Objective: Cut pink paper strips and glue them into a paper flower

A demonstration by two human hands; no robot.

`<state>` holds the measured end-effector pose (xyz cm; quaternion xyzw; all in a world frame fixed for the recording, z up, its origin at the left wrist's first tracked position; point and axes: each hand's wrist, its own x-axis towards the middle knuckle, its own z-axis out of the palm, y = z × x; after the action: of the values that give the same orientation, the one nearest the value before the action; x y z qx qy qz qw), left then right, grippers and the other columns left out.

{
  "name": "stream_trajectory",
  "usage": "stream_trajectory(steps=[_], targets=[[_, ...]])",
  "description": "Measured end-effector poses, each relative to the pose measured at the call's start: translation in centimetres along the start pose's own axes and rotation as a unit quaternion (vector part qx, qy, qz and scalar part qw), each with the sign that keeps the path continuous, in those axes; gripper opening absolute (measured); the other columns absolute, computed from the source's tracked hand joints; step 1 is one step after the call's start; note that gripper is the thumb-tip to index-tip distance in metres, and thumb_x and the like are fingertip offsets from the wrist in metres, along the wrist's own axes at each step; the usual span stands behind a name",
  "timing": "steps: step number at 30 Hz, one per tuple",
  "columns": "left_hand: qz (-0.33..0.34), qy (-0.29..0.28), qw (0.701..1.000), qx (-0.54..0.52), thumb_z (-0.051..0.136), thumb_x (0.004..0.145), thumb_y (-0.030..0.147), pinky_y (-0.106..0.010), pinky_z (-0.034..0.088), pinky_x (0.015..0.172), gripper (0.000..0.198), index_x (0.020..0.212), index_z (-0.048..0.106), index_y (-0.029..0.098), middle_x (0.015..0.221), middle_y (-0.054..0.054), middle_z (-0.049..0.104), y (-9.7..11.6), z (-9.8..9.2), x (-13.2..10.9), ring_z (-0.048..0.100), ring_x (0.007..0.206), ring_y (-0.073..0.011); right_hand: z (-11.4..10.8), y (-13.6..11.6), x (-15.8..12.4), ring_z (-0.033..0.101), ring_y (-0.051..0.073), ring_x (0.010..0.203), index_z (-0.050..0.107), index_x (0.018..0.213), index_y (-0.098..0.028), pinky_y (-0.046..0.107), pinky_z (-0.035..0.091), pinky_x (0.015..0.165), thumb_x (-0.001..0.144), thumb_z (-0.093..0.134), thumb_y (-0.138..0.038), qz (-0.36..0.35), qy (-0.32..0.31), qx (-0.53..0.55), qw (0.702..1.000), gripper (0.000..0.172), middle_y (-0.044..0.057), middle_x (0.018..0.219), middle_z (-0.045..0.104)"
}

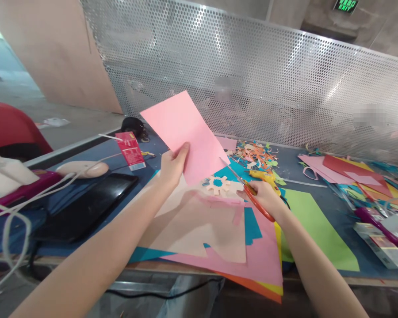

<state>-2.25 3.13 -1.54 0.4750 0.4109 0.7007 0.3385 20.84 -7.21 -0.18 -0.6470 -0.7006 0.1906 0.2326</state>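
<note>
My left hand (174,165) pinches a pink sheet of paper (189,132) by its lower left side, thumb on top, and holds it up above the table. In my right hand (267,198) is a pair of scissors (250,194) with orange-red handles; the blades point up and left and meet the sheet near its lower right corner. Below lies a stack of coloured paper with a cream sheet (199,234) on top. A cream paper gear shape with a hole (219,184) rests just under the pink sheet. Behind my right hand is a yellow glue gun (263,176).
Paper scraps (255,154) are heaped at the back. A green sheet (315,229) and more coloured paper (358,174) lie on the right. At left are a black tablet-like device (96,205), a mouse (82,169), white cables and a red carton (131,150). A perforated metal panel (252,75) borders the table.
</note>
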Motion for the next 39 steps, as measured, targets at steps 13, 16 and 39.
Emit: stream_trajectory(steps=[13, 16, 39], targets=[[0.106, 0.032, 0.979, 0.172, 0.058, 0.075, 0.039, -0.026, 0.045, 0.070, 0.026, 0.067, 0.064, 0.015, 0.069, -0.004, 0.067, 1.0, -0.1, -0.8, 0.061, 0.078, -0.0228, 0.0, -0.2, -0.1, 0.031, 0.009, 0.048, 0.039, 0.054, -0.019, 0.024, 0.024, 0.043, 0.067, 0.057, -0.055, 0.018, -0.028, 0.061, 0.998, 0.042, -0.003, 0.051, 0.035], [0.080, 0.016, 0.984, 0.160, 0.056, 0.074, 0.043, -0.025, 0.043, 0.060, 0.031, 0.059, 0.060, 0.017, 0.058, -0.001, 0.061, 0.7, -0.1, -0.9, 0.059, 0.066, -0.0200, 0.0, -0.2, -0.1, 0.031, 0.009, 0.048, 0.038, 0.054, -0.019, 0.023, 0.024, 0.043, 0.067, 0.056, -0.056, 0.013, -0.018, 0.057, 0.998, 0.043, -0.004, 0.051, 0.034], [-0.274, -0.136, 0.932, -0.192, 0.077, 0.053, 0.012, -0.021, 0.054, 0.056, 0.024, 0.074, 0.065, 0.013, 0.078, -0.004, 0.072, 1.7, 0.9, -2.5, 0.066, 0.064, -0.0140, -0.2, -0.4, -0.3, 0.032, 0.009, 0.048, 0.034, 0.056, -0.020, 0.022, 0.022, 0.045, 0.071, 0.054, -0.036, 0.039, 0.073, 0.022, 0.996, 0.030, -0.003, 0.052, 0.036]])
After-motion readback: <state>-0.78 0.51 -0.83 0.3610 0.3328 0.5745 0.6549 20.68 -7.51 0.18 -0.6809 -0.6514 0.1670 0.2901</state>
